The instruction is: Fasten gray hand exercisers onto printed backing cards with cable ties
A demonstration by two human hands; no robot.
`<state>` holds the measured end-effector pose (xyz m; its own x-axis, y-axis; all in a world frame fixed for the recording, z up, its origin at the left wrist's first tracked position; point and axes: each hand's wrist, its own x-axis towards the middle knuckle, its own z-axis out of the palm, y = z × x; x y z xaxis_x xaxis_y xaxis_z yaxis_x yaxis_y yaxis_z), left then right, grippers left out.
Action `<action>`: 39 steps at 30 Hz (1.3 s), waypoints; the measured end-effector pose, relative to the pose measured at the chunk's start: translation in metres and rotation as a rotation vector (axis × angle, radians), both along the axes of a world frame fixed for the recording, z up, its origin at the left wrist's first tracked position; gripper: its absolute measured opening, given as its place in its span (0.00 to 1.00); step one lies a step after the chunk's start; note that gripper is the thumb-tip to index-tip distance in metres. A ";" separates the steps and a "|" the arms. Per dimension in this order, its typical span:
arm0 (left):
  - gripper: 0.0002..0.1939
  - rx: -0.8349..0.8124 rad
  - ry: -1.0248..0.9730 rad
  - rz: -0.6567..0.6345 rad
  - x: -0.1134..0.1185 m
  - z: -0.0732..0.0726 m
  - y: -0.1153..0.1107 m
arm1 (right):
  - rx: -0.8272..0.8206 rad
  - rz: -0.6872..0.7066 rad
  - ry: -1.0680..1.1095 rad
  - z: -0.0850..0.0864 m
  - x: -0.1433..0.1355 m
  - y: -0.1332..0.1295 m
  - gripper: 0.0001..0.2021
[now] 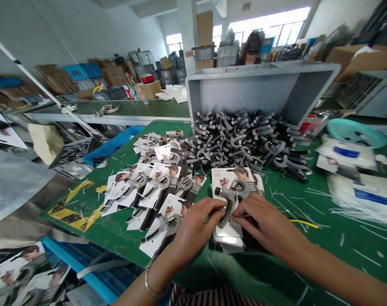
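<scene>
A grey and black hand grip strengthener lies on a printed backing card, on top of a small stack of such cards. My left hand, a bangle on its wrist, pinches the grip strengthener's left handle near its lower part. From the other side, the closed fingers of my right hand press at its right handle; whether a thin tie is between them is hidden. To the left lie several carded grip strengtheners, overlapping. Beyond the stack is a heap of loose grip strengtheners.
A grey crate lies tipped on its side behind the heap. Bundles of white ties and a turquoise tray are at right. Loose strips litter the green table. A blue crate stands below left. One person is beyond.
</scene>
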<state>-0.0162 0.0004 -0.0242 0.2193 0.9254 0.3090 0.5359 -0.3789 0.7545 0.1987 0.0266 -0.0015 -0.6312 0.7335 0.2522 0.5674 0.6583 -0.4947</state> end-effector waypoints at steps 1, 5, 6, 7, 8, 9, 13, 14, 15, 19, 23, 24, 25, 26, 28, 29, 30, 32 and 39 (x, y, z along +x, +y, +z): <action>0.07 -0.018 -0.033 0.007 0.005 -0.002 0.000 | -0.015 0.003 0.043 -0.002 0.001 0.000 0.03; 0.04 -0.105 -0.163 -0.017 0.011 -0.009 0.000 | 0.040 0.025 0.120 -0.011 0.002 -0.001 0.03; 0.04 -0.124 -0.189 -0.016 0.011 -0.010 0.000 | 0.048 0.032 0.136 -0.013 0.001 -0.001 0.03; 0.03 -0.141 -0.216 -0.010 0.010 -0.011 0.000 | 0.046 0.032 0.153 -0.015 0.000 0.000 0.03; 0.03 -0.156 -0.244 0.001 0.010 -0.012 0.000 | 0.033 0.019 0.169 -0.017 -0.001 0.000 0.03; 0.03 -0.170 -0.272 0.013 0.009 -0.013 0.000 | 0.011 -0.007 0.182 -0.018 -0.003 0.000 0.03; 0.03 -0.215 -0.369 0.045 0.010 -0.015 -0.002 | -0.051 -0.091 0.224 -0.018 -0.006 -0.001 0.03; 0.03 -0.228 -0.389 0.049 0.010 -0.016 -0.003 | -0.048 -0.087 0.222 -0.017 -0.006 -0.001 0.03; 0.03 -0.243 -0.406 0.051 0.010 -0.017 -0.003 | -0.036 -0.074 0.206 -0.015 -0.005 -0.001 0.04; 0.03 -0.291 -0.426 0.045 0.011 -0.019 -0.005 | 0.024 -0.019 0.042 -0.006 0.003 -0.002 0.06; 0.03 -0.289 -0.415 0.040 0.011 -0.015 -0.005 | 0.083 -0.026 -0.050 -0.003 0.005 -0.003 0.06; 0.02 -0.284 -0.405 0.036 0.011 -0.014 -0.005 | 0.090 -0.029 -0.060 -0.004 0.004 -0.003 0.07; 0.02 -0.278 -0.394 0.031 0.012 -0.013 -0.005 | 0.094 -0.029 -0.067 -0.004 0.003 -0.003 0.07; 0.02 -0.272 -0.381 0.027 0.012 -0.012 -0.005 | 0.096 -0.027 -0.070 -0.004 0.002 -0.003 0.07; 0.02 -0.257 -0.358 0.023 0.013 -0.011 -0.006 | 0.096 -0.021 -0.071 -0.005 0.000 -0.003 0.07; 0.02 -0.250 -0.345 0.020 0.013 -0.011 -0.006 | 0.098 -0.018 -0.069 -0.005 -0.001 -0.003 0.07; 0.02 -0.238 -0.332 0.018 0.013 -0.011 -0.006 | 0.103 -0.011 -0.064 -0.005 -0.002 -0.003 0.07; 0.02 -0.197 -0.299 0.013 0.014 -0.009 -0.006 | 0.114 0.013 -0.043 -0.005 -0.003 -0.002 0.06; 0.05 -0.179 -0.193 -0.111 0.004 0.004 0.000 | 0.116 0.024 0.171 -0.008 -0.001 0.000 0.03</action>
<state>-0.0118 0.0006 -0.0203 0.2757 0.9426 0.1884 0.3382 -0.2786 0.8989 0.1980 0.0265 -0.0100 -0.5891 0.6787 0.4385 0.4652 0.7286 -0.5027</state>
